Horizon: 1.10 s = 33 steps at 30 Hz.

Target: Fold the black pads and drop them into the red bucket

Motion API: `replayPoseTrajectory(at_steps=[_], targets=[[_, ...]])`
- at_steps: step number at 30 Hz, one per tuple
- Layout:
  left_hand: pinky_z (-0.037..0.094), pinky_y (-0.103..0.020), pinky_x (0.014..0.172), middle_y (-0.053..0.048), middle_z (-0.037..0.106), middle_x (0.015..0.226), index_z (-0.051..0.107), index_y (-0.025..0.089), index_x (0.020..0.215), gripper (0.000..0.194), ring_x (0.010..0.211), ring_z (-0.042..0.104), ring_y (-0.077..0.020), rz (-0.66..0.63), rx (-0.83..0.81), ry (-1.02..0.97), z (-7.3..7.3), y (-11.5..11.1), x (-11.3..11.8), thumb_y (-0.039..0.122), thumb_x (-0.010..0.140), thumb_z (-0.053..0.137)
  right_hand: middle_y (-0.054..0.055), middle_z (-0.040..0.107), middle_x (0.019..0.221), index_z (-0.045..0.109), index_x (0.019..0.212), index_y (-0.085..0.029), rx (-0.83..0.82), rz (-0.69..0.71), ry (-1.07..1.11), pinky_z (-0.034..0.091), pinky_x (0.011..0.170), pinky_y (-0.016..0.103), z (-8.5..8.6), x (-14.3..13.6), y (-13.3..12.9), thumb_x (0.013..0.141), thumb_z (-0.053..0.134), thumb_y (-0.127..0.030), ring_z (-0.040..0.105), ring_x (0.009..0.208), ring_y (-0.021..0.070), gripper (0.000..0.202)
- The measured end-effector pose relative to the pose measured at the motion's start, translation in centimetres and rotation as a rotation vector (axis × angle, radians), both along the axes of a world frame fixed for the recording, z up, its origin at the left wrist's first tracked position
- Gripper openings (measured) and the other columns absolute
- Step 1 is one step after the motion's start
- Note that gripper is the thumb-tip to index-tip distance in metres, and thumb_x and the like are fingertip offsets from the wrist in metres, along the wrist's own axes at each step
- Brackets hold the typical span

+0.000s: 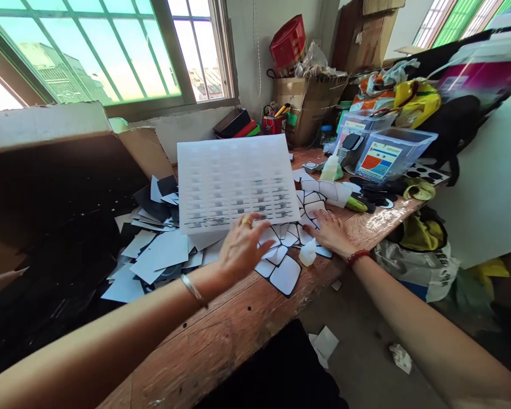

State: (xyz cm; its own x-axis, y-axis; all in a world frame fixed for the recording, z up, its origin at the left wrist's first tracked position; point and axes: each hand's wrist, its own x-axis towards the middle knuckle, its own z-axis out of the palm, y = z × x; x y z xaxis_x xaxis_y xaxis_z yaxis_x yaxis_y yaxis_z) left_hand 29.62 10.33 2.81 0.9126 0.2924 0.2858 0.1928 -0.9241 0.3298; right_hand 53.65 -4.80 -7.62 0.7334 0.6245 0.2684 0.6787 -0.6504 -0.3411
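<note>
White and translucent, the ridged panel (234, 176) sits above the bench (183, 363) in front of you, its near edge beside a spread of rounded white pieces (286, 275) with black borders. Your left hand (243, 245) is at that edge, fingers loosely bent and thumb held apart; whether it grips the panel, you cannot tell from here. Your right hand (331, 232) is open, fingers spread over the rounded pieces to the right of the panel. A crumpled white wad (308, 253) lies just below that hand. To your left, loose cut sheets (162, 255) are heaped; farther right stand a squeeze bottle (330, 168) and a clear plastic tub (394, 153).
</note>
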Motion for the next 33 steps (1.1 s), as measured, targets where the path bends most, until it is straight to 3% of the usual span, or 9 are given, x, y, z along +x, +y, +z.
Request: replayPoseTrajectory(at_steps=[4, 8, 10, 14, 18, 20, 25, 29, 33], targets=[[0.031, -0.051, 0.112, -0.016, 0.042, 0.146, 0.055, 0.021, 0.128, 0.052, 0.139, 0.032, -0.0359, 0.098, -0.232, 0.093, -3.5, -2.0, -3.2, 0.043, 0.082, 0.069, 0.02, 0.062, 0.123, 0.053, 0.128, -0.01, 0.183, 0.006, 0.022, 0.048, 0.094, 0.046, -0.3, 0.0, -2.1, 0.085, 0.054, -0.051, 0.06, 0.112, 0.0335, 0.059], [0.036, -0.046, 0.107, -0.014, 0.059, 0.122, 0.061, 0.016, 0.116, 0.044, 0.122, 0.05, -0.032, 0.455, -0.879, -0.166, -5.7, -0.9, -3.4, 0.032, 0.077, 0.074, 0.017, 0.064, 0.121, 0.06, 0.114, -0.015, 0.348, 0.034, -0.002, 0.047, 0.097, 0.047, -0.4, -0.7, -3.9, 0.084, 0.051, -0.048, 0.06, 0.113, 0.0321, 0.045], [0.041, -0.042, 0.101, -0.012, 0.063, 0.11, 0.06, 0.015, 0.117, 0.045, 0.11, 0.058, -0.0289, 0.574, -1.094, -0.285, -6.1, 0.0, -2.8, 0.028, 0.077, 0.075, 0.017, 0.064, 0.124, 0.062, 0.108, -0.016, 0.415, 0.061, -0.018, 0.044, 0.102, 0.048, -0.4, -1.3, -4.4, 0.084, 0.049, -0.044, 0.058, 0.119, 0.0318, 0.039], [0.047, -0.034, 0.092, -0.011, 0.066, 0.102, 0.055, 0.015, 0.118, 0.041, 0.097, 0.064, -0.0221, 0.671, -1.331, -0.442, -5.4, 1.3, -1.2, 0.022, 0.082, 0.072, 0.017, 0.064, 0.124, 0.063, 0.105, -0.017, 0.511, 0.107, -0.045, 0.04, 0.107, 0.05, -0.2, -3.3, -4.7, 0.087, 0.046, -0.037, 0.053, 0.127, 0.0303, 0.031], [0.051, -0.03, 0.088, -0.009, 0.068, 0.093, 0.061, 0.016, 0.096, 0.016, 0.087, 0.066, -0.017, 0.705, -1.594, -0.593, -3.9, 2.4, 0.5, 0.008, 0.082, 0.067, 0.014, 0.064, 0.124, 0.064, 0.108, -0.018, 0.599, 0.185, -0.011, 0.039, 0.109, 0.048, 0.1, -5.7, -5.3, 0.082, 0.044, -0.02, 0.049, 0.131, 0.0282, 0.033], [0.051, -0.028, 0.09, -0.007, 0.067, 0.088, 0.061, 0.016, 0.086, 0.016, 0.088, 0.066, -0.0158, 0.723, -1.685, -0.64, -3.3, 2.8, 1.1, 0.001, 0.081, 0.065, 0.013, 0.062, 0.128, 0.062, 0.115, -0.019, 0.593, 0.203, 0.07, 0.042, 0.106, 0.047, 0.2, -6.9, -5.6, 0.076, 0.045, -0.016, 0.049, 0.131, 0.0279, 0.043], [0.049, -0.027, 0.094, -0.005, 0.067, 0.084, 0.061, 0.017, 0.082, 0.021, 0.097, 0.065, -0.0174, 0.774, -1.825, -0.679, -2.4, 3.1, 1.9, -0.003, 0.079, 0.064, 0.012, 0.056, 0.136, 0.042, 0.141, -0.021, 0.492, 0.315, 0.275, 0.041, 0.107, 0.045, 0.3, -9.1, -5.5, 0.077, 0.058, -0.027, 0.052, 0.126, 0.0268, 0.066], [0.05, -0.03, 0.094, -0.006, 0.066, 0.086, 0.061, 0.019, 0.084, 0.018, 0.103, 0.064, -0.0197, 0.828, -1.858, -0.69, -2.1, 3.2, 2.3, 0.003, 0.079, 0.069, 0.015, 0.062, 0.119, 0.059, 0.117, -0.019, 0.447, 0.256, 0.108, 0.042, 0.103, 0.052, 0.0, -9.9, -4.3, 0.079, 0.065, -0.047, 0.055, 0.117, 0.0326, 0.047], [0.053, -0.029, 0.089, -0.004, 0.065, 0.082, 0.062, 0.019, 0.083, 0.017, 0.098, 0.064, -0.0195, 0.874, -1.842, -0.685, -2.1, 3.7, 2.7, 0.011, 0.078, 0.076, 0.012, 0.065, 0.094, 0.063, 0.092, -0.02, 0.468, 0.197, 0.039, 0.05, 0.089, 0.047, -0.3, -9.6, -3.7, 0.088, 0.055, -0.048, 0.059, 0.099, 0.03, 0.03]])
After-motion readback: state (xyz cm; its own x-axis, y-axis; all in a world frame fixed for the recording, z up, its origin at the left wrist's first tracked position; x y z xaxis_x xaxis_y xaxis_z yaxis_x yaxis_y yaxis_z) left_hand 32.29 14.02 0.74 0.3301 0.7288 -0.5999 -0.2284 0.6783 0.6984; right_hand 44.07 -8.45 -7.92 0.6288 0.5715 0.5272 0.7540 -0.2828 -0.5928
